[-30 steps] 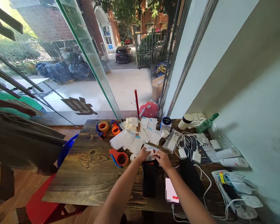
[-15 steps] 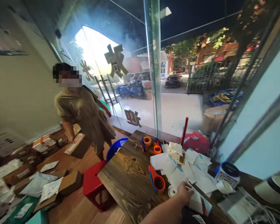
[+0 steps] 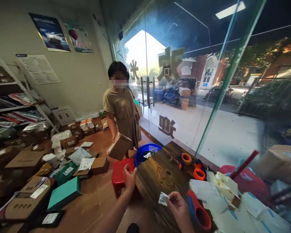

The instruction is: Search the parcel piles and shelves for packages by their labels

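A small white printed sticker (image 3: pixel 163 198) is pinched between the thumb and fingers of my right hand (image 3: pixel 179 208), above the wooden table (image 3: pixel 157 170). My left hand (image 3: pixel 130 178) is raised in front of the red stool (image 3: pixel 117 173), its fingers apart and nothing visible in them. Across the stool stands a person (image 3: pixel 122 108), with a brown cardboard box (image 3: pixel 120 147) in one hand. On the table, right of my right hand, lies an orange and blue tape dispenser (image 3: pixel 200 212).
More tape dispensers (image 3: pixel 186 158) and a pile of white papers (image 3: pixel 203 191) lie on the table. A blue bin (image 3: pixel 138 158) stands beside it. Parcels (image 3: pixel 24 160) cover the floor at left, with shelves (image 3: pixel 14 108) behind. A glass wall (image 3: pixel 196 129) borders the table's far side.
The view has swung left. Earlier one hand of mine was at the white papers; now both hands show, the right holding the sticker. The person with the box has turned towards me.
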A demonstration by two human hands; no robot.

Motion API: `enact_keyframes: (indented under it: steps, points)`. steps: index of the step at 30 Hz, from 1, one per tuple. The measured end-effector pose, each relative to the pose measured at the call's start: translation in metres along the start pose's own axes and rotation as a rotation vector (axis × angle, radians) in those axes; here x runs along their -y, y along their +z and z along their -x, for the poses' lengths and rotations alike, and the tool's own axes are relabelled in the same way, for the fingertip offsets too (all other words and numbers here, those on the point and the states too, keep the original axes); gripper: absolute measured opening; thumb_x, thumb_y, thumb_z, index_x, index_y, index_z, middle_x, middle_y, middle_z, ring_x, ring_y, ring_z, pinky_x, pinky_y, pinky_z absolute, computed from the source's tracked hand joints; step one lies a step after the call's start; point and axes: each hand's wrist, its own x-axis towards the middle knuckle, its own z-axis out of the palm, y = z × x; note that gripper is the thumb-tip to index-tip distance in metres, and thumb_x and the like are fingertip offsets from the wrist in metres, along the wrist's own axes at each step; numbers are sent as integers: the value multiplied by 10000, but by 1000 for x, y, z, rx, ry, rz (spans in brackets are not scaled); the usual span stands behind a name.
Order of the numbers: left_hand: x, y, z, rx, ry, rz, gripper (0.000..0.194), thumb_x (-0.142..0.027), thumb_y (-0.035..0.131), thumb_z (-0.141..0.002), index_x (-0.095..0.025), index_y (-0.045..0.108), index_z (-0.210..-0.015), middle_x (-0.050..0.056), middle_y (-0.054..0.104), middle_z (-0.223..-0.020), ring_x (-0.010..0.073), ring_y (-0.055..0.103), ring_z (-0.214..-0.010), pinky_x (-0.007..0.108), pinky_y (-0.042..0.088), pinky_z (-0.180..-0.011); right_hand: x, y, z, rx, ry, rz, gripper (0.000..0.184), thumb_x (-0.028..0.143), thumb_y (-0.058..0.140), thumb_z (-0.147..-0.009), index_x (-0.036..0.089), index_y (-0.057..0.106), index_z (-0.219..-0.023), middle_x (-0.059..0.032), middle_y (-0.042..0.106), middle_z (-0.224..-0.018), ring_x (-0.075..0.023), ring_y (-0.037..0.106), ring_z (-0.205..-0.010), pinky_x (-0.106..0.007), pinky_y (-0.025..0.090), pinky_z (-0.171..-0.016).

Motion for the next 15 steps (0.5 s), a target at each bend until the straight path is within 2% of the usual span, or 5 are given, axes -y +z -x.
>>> enact_keyframes:
  steps: [3,5,10,12,15]
  points:
    - [17,-56,-99,-282,-33,-154,893,-564,601,-785,-95,223,-1444,261,253,-1516,381,177,-1470,509,145,-1217,-2,102,-56,141,8,-63,501,644,799,-645,196,601,-750,8,584,-663,-148,561,-589,-260,489,-553]
    - [33,-88,-156,-311,-55,-236,1003,-550,670,-744,-78,191,-1487,286,215,-1542,409,121,-1487,552,100,-1215,-2,170,-99,200,7,-50,492,641,780,-669,194,591,-753,9,583,-662,-148,560,-597,-267,490,-569]
    - [91,-140,-248,42,-75,-299,1093,-412,846,-512,-64,370,-1432,267,457,-1458,397,392,-1400,482,306,-1172,-11,323,-203,227,2,147,545,743,582,-775,198,584,-769,-21,619,-709,-164,586,-639,-291,509,-610]
    - [114,-149,-264,236,-133,-205,1160,-493,836,-508,-58,327,-1456,265,439,-1484,371,430,-1388,449,366,-1145,-25,364,-232,236,22,228,547,744,559,-784,199,598,-761,-35,640,-727,-170,593,-646,-290,501,-602]
    - [141,-152,-272,434,-184,-65,1178,-581,793,-563,-94,262,-1494,245,396,-1526,349,431,-1397,454,366,-1150,-47,397,-260,263,50,380,491,691,699,-691,211,596,-681,-9,611,-635,-173,573,-597,-287,471,-575]
